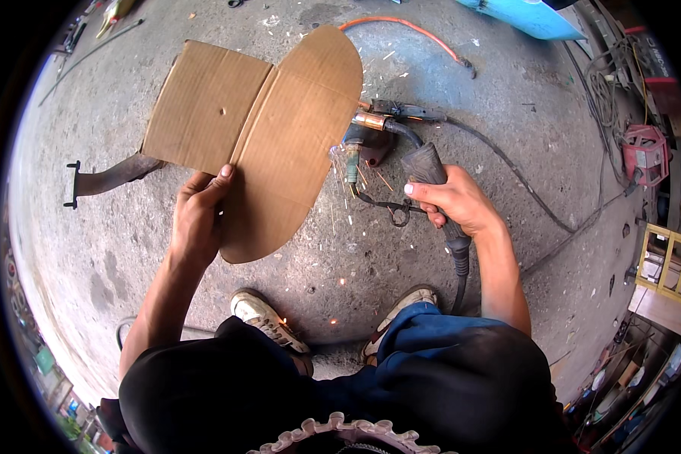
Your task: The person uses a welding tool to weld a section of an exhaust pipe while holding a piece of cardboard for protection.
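Note:
My left hand (198, 216) is closed on the lower edge of a creased brown cardboard sheet (299, 129) with one rounded side, thumb on top. In my right hand (461, 200) is the dark handle of a welding gun (425, 164); its black neck curves left to a copper nozzle. Sparks scatter by a greenish cylindrical fitting (352, 163) with a dark wire, close to a dark flange (377, 151). A metal pipe (110, 180) with an end bracket emerges left of the cardboard, which hides its middle. A clamp (408, 110) on a cable lies just beyond the nozzle.
An orange hose (412, 29) curves across the concrete floor (552, 136) at the back. The clamp's cable (511, 170) runs right. Farther right are a pink machine (645, 157) and a yellow frame (667, 261). My shoes (265, 314) stand near; small glowing bits lie between them.

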`<move>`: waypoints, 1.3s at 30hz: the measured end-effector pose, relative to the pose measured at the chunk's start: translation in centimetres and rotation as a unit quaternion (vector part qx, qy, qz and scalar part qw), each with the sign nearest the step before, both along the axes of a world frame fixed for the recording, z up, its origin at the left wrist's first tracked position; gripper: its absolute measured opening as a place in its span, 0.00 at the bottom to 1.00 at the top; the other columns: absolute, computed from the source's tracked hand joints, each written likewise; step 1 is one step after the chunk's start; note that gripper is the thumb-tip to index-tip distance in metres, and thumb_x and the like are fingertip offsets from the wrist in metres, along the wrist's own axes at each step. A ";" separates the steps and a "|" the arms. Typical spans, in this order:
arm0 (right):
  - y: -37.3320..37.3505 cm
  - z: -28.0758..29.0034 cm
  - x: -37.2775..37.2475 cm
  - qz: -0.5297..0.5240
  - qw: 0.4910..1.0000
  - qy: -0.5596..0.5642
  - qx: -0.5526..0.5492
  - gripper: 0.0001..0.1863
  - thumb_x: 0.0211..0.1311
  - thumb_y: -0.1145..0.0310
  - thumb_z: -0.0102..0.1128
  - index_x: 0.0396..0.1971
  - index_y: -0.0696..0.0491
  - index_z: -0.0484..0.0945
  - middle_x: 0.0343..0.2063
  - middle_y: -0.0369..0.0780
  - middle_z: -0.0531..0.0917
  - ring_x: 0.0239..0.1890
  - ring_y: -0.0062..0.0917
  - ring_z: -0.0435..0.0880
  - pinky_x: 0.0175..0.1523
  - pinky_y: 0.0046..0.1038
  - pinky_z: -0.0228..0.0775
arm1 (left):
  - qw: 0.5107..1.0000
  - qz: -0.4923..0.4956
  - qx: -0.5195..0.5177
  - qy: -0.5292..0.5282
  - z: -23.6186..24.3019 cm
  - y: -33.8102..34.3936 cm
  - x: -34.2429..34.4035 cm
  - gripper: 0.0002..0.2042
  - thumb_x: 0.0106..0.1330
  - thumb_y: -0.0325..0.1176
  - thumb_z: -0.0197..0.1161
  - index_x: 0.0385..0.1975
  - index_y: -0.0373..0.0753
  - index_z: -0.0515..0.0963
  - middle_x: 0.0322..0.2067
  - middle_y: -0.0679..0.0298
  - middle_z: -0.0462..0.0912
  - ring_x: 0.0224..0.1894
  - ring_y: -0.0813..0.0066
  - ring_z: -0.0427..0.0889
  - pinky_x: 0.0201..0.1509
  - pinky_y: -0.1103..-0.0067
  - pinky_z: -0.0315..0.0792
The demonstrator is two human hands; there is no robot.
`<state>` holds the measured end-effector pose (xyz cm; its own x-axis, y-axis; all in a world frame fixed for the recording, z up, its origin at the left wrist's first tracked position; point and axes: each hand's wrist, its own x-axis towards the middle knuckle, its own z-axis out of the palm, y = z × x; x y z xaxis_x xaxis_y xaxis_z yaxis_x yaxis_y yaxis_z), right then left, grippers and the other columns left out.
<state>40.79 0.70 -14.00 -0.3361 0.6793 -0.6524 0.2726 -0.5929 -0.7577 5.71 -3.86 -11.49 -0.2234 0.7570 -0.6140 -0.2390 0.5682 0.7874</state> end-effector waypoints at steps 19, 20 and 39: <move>0.0 0.5 0.5 0.002 1.000 0.005 -0.016 0.13 0.53 0.63 0.68 0.31 0.56 0.75 0.16 0.29 0.69 0.14 0.10 0.64 0.18 0.16 0.57 | 0.996 0.076 0.035 -0.002 1.4 1.0 -2.3 0.09 0.69 0.35 0.57 0.39 0.35 0.73 0.35 0.65 0.78 0.37 0.80 0.77 0.40 0.81 0.72; 0.0 0.5 0.4 0.002 1.000 0.007 -0.017 0.13 0.53 0.63 0.68 0.30 0.55 0.75 0.16 0.29 0.69 0.13 0.10 0.65 0.18 0.16 0.57 | 0.997 0.072 0.034 0.004 1.1 0.9 -2.5 0.10 0.69 0.36 0.58 0.39 0.34 0.73 0.33 0.64 0.78 0.34 0.79 0.77 0.38 0.81 0.72; 0.0 0.1 0.0 0.002 1.000 -0.001 -0.001 0.15 0.53 0.62 0.68 0.20 0.53 0.72 0.12 0.29 0.69 0.12 0.13 0.66 0.17 0.20 0.57 | 1.000 0.007 0.000 -0.005 0.3 -0.3 -0.4 0.09 0.67 0.35 0.60 0.40 0.37 0.77 0.32 0.70 0.80 0.31 0.83 0.76 0.35 0.84 0.70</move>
<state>40.75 0.74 -13.88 -0.3374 0.6767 -0.6544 0.2764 -0.5933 -0.7560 5.27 -4.14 -11.21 -0.2278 0.7541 -0.6159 -0.2546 0.5644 0.7852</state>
